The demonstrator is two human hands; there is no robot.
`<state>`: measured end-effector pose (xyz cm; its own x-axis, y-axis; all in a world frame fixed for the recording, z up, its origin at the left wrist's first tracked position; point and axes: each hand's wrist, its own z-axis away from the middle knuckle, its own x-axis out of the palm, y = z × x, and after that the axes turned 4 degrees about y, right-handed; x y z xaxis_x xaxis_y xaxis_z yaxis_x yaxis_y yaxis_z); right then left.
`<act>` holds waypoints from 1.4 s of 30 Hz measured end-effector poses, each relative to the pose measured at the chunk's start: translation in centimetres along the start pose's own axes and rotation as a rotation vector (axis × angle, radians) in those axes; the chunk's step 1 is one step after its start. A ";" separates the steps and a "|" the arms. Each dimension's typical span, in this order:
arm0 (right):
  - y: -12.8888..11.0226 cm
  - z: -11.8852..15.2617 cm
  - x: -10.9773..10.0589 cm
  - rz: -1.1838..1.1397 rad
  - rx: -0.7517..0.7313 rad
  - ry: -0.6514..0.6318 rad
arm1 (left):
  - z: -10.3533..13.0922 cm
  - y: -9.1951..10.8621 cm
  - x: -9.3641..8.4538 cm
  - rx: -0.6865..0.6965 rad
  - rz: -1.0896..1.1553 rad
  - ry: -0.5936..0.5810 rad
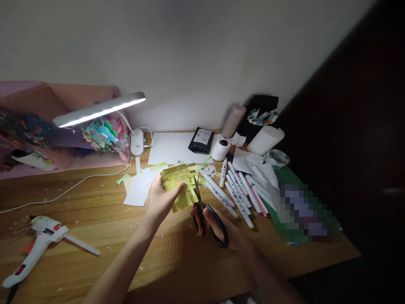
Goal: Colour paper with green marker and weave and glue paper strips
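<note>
A woven mat of yellow-green paper strips [177, 179] is pinched in my left hand [161, 196], thumb on top, raised over the desk. Loose strip ends stick out along its right and lower edges. My right hand [218, 226] has its fingers through the black handles of a pair of scissors [200, 202]. The blades point up and lie against the mat's right edge; whether paper is between them I cannot tell. Green paper scraps [205, 162] and white sheets [137, 188] lie on the desk behind the mat.
Several white markers [234, 192] lie right of the scissors. A glue gun [41, 245] rests at the left on the wooden desk [104, 228]. A lit lamp [101, 110] stands behind. A black package [201, 140], a small white camera [220, 147] and a tape roll [277, 158] sit at the back.
</note>
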<state>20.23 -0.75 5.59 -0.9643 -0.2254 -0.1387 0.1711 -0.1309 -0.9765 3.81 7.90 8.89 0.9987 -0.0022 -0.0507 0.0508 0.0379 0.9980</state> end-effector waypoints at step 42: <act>4.2 -1.1 3.7 -0.371 0.067 0.168 | -1.3 -2.1 0.5 -0.274 0.039 -0.105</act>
<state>17.14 -1.12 0.75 -0.9816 0.0087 0.1907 -0.1872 -0.2379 -0.9531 4.20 9.09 6.72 0.9951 -0.0983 0.0055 0.0252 0.3082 0.9510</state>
